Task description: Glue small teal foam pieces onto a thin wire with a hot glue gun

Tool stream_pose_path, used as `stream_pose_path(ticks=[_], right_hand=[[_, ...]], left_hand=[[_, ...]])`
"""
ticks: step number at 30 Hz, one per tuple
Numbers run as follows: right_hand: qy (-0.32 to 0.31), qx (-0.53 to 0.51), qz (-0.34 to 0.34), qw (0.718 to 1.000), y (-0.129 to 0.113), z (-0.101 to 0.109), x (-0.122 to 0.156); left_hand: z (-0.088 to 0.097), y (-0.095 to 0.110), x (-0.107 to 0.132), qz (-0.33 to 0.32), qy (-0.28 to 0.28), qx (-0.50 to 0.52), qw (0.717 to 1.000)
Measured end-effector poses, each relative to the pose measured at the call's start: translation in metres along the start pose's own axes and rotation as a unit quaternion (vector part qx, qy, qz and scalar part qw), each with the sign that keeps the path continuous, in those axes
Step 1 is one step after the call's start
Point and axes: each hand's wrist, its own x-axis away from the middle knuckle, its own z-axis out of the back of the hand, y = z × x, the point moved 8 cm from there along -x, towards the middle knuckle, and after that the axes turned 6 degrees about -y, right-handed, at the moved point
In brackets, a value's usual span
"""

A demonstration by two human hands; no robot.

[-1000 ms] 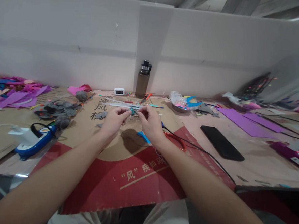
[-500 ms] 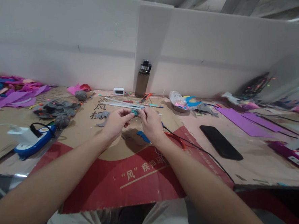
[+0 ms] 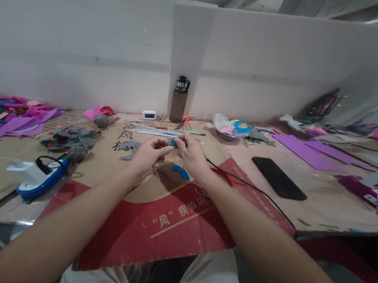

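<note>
Between my fingertips is a small teal piece (image 3: 172, 143), too small and covered to name exactly. My left hand (image 3: 152, 154) pinches it from the left, thumb and forefinger together. On its other side my right hand (image 3: 190, 154) grips it with closed fingers. Below the hands a blue cut piece (image 3: 181, 172) lies on the cardboard, with thin grey thread (image 3: 205, 196) near my right wrist. Left of my left hand are grey cut-out pieces (image 3: 130, 150). Behind the hands lie pale thin strips (image 3: 154, 131).
A water bottle (image 3: 179, 100) and a small white clock (image 3: 149, 115) stand at the back. To the right are a black phone (image 3: 278, 177), a bowl of scraps (image 3: 228, 131) and purple sheets (image 3: 310, 153). At left sit a blue power strip (image 3: 42, 183) and grey scraps (image 3: 67, 138).
My hands stay together around the teal piece, with slight finger shifts. My left hand has turned a little. The whole view has moved slightly.
</note>
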Motion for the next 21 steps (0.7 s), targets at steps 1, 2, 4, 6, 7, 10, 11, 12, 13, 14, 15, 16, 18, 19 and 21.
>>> stream_pose_path(ticks=[1, 2, 4, 6, 7, 10, 11, 12, 13, 14, 15, 16, 18, 19, 21], right_hand=[[-0.006, -0.002, 0.006, 1.000, -0.001, 0.000, -0.001], [-0.009, 0.001, 0.014, 1.000, -0.002, 0.001, -0.001], [-0.007, 0.010, 0.032, 0.999, -0.004, 0.006, -0.002], [-0.013, 0.026, 0.059, 0.998, -0.008, 0.010, -0.002], [-0.024, 0.035, 0.074, 0.996, -0.010, 0.011, -0.002], [-0.067, 0.064, 0.114, 0.989, -0.016, 0.007, 0.000], [-0.079, 0.071, 0.124, 0.987, -0.018, 0.005, 0.001], [-0.090, 0.077, 0.134, 0.984, -0.019, 0.003, 0.002], [-0.098, 0.082, 0.142, 0.982, -0.020, 0.002, 0.002], [-0.103, 0.085, 0.148, 0.980, -0.021, 0.000, 0.003], [-0.104, 0.088, 0.148, 0.980, -0.021, 0.000, 0.003], [-0.100, 0.088, 0.143, 0.981, -0.020, 0.001, 0.003], [-0.083, 0.083, 0.123, 0.985, -0.017, 0.004, 0.003], [-0.073, 0.077, 0.114, 0.988, -0.015, 0.006, 0.003], [-0.055, 0.065, 0.107, 0.991, -0.014, 0.009, 0.003]], left_hand=[[-0.002, 0.001, 0.000, 0.002, -0.010, 0.003, 1.000], [-0.005, 0.002, 0.001, 0.004, -0.028, 0.006, 1.000], [-0.010, 0.005, 0.002, 0.013, -0.074, 0.014, 0.997], [-0.013, 0.005, 0.003, 0.038, -0.115, 0.035, 0.992], [-0.009, 0.006, 0.002, 0.042, -0.107, 0.048, 0.992], [0.001, 0.009, -0.002, 0.036, -0.093, 0.022, 0.995], [0.003, 0.009, -0.004, 0.032, -0.102, 0.000, 0.994], [0.003, 0.009, -0.004, 0.032, -0.114, -0.025, 0.993], [0.003, 0.008, -0.005, 0.037, -0.126, -0.048, 0.990], [0.003, 0.006, -0.005, 0.043, -0.137, -0.068, 0.987], [0.002, 0.005, -0.004, 0.051, -0.145, -0.082, 0.985], [0.002, 0.004, -0.004, 0.058, -0.150, -0.090, 0.983], [0.001, 0.003, -0.003, 0.065, -0.149, -0.092, 0.982], [0.000, 0.003, -0.002, 0.067, -0.145, -0.089, 0.983], [0.001, 0.003, -0.003, 0.070, -0.124, -0.075, 0.987]])
